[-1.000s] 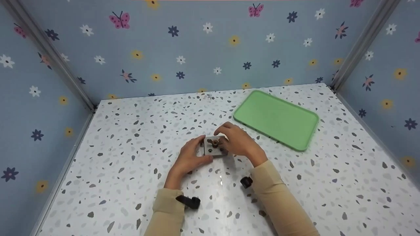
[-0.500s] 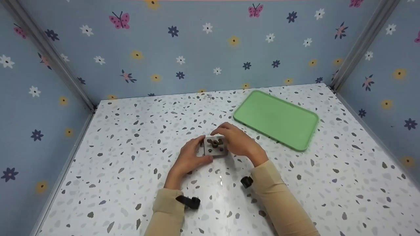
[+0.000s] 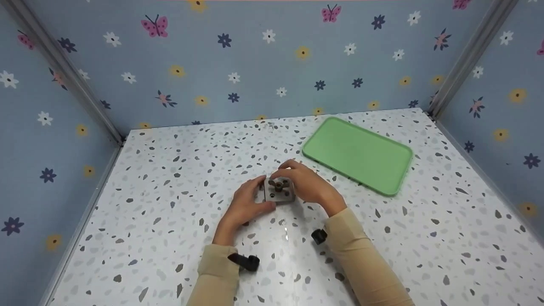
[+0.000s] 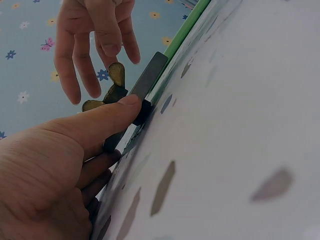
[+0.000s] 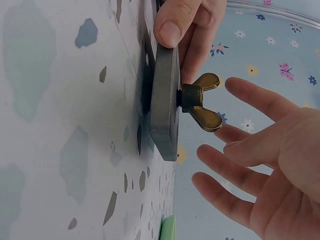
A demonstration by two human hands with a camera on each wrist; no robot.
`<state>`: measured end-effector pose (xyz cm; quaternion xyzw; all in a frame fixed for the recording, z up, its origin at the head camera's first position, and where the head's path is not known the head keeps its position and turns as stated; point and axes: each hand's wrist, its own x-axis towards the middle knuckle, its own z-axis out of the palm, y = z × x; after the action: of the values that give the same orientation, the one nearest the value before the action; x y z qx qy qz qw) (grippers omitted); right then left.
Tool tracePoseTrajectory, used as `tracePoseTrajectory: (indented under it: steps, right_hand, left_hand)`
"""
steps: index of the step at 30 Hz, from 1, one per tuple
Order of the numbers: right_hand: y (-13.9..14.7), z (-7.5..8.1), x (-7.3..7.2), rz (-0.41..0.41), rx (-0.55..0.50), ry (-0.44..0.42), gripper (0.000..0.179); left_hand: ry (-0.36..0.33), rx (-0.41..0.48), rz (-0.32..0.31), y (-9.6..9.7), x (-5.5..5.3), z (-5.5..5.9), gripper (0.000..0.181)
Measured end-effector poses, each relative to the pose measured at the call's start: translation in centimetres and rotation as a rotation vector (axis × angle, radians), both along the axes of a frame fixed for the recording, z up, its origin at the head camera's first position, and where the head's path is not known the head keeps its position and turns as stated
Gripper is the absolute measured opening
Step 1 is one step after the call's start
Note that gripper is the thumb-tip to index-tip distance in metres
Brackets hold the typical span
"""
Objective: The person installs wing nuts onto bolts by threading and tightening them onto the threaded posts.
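A small grey metal plate point(image 3: 279, 197) with holes lies near the middle of the table in the head view. On it, a brass-coloured wing nut point(image 5: 197, 102) sits on a threaded stud; a short length of dark thread shows beneath the nut in the right wrist view. My left hand point(image 3: 246, 204) grips the plate's left side between thumb and fingers. Over the plate's right side is my right hand point(image 3: 312, 185), its fingers loosely bent and spread around the wing nut. In the right wrist view its fingertips point(image 5: 235, 85) stand a little apart from the wings.
A green tray point(image 3: 361, 155) lies behind and to the right of the hands. The speckled table point(image 3: 178, 212) is bounded by flower-patterned walls point(image 3: 255, 55) at the back and both sides. Each sleeve carries a black wrist camera point(image 3: 250, 262).
A second ago my right fingers were at the wing nut; they have come off it and now spread around it, with the index finger reaching farther left. The left hand and plate stay put.
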<state>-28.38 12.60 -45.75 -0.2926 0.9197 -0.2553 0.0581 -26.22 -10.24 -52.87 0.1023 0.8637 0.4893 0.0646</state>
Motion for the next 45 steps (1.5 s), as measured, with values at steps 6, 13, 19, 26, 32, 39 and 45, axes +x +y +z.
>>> tracePoseTrajectory:
  steps: [6, 13, 19, 26, 32, 39, 45]
  right_hand:
    - [-0.22, -0.15, 0.2, -0.007, -0.018, -0.028, 0.063]
    - [-0.52, -0.47, 0.27, 0.027, -0.018, -0.005, 0.071]
    - [-0.51, -0.61, 0.21, 0.052, -0.018, 0.033, 0.065]
    - [-0.49, -0.68, 0.15, 0.045, -0.017, 0.03, 0.057]
    - [-0.48, -0.62, 0.19, 0.032, -0.018, 0.026, 0.057]
    - [-0.47, -0.58, 0.2, 0.03, 0.002, 0.048, 0.058]
    - [-0.35, -0.73, 0.14, 0.046, -0.011, 0.086, 0.043]
  left_hand:
    - [0.007, -0.003, -0.004, 0.06, 0.08, 0.11, 0.095]
    - [0.031, -0.004, -0.014, -0.04, -0.03, 0.0, 0.094]
    - [0.041, 0.002, -0.019, -0.07, -0.02, -0.01, 0.093]
    - [0.012, -0.002, -0.006, 0.02, 0.06, 0.09, 0.095]
    - [0.007, 0.003, -0.003, 0.02, 0.05, 0.07, 0.095]
    - [0.004, -0.003, 0.002, 0.02, 0.14, 0.08, 0.095]
    - [0.02, -0.014, -0.006, -0.02, 0.0, -0.1, 0.093]
